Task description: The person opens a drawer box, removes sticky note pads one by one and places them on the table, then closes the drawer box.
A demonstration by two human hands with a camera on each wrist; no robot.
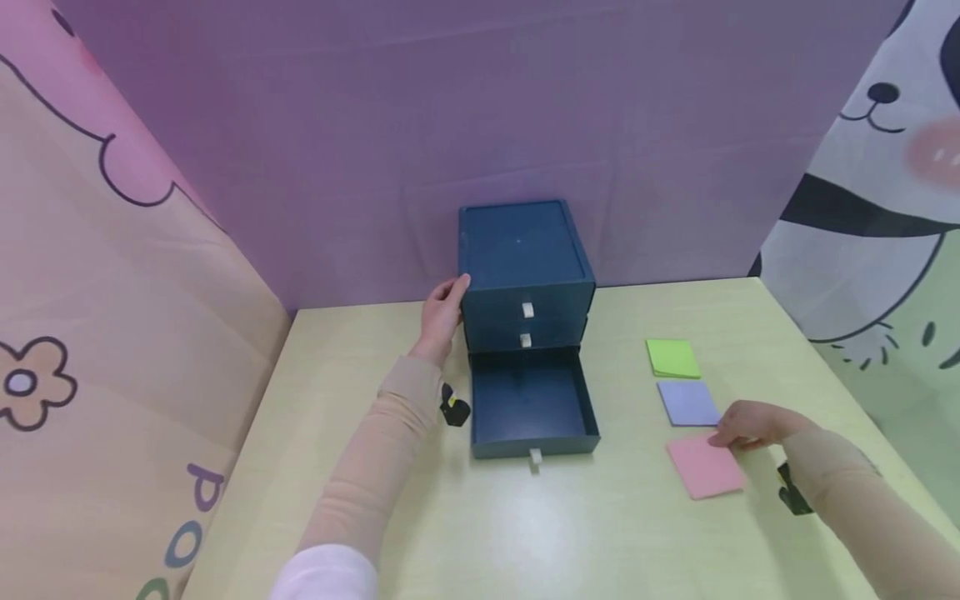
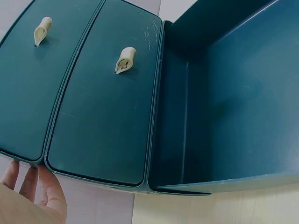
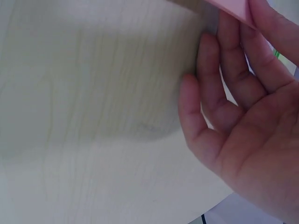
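A dark blue drawer cabinet (image 1: 525, 246) stands at the back of the table, its bottom drawer (image 1: 528, 404) pulled out and holding nothing. My left hand (image 1: 441, 321) rests against the cabinet's left side, fingertips touching its edge near the upper drawers, as the left wrist view also shows. On the right, my right hand (image 1: 761, 423) pinches the edge of a pink sticky note pad (image 1: 705, 467) between thumb and fingers. In the right wrist view only a corner of the pink pad (image 3: 233, 7) shows. A purple pad (image 1: 687, 403) and a green pad (image 1: 672, 358) lie beyond it.
The light wooden table (image 1: 600, 533) carries everything. A purple cloth (image 1: 375, 167) hangs right behind the cabinet, and printed cloths flank the table left and right. The two upper drawers (image 2: 100, 102) are closed, each with a pale pull tab.
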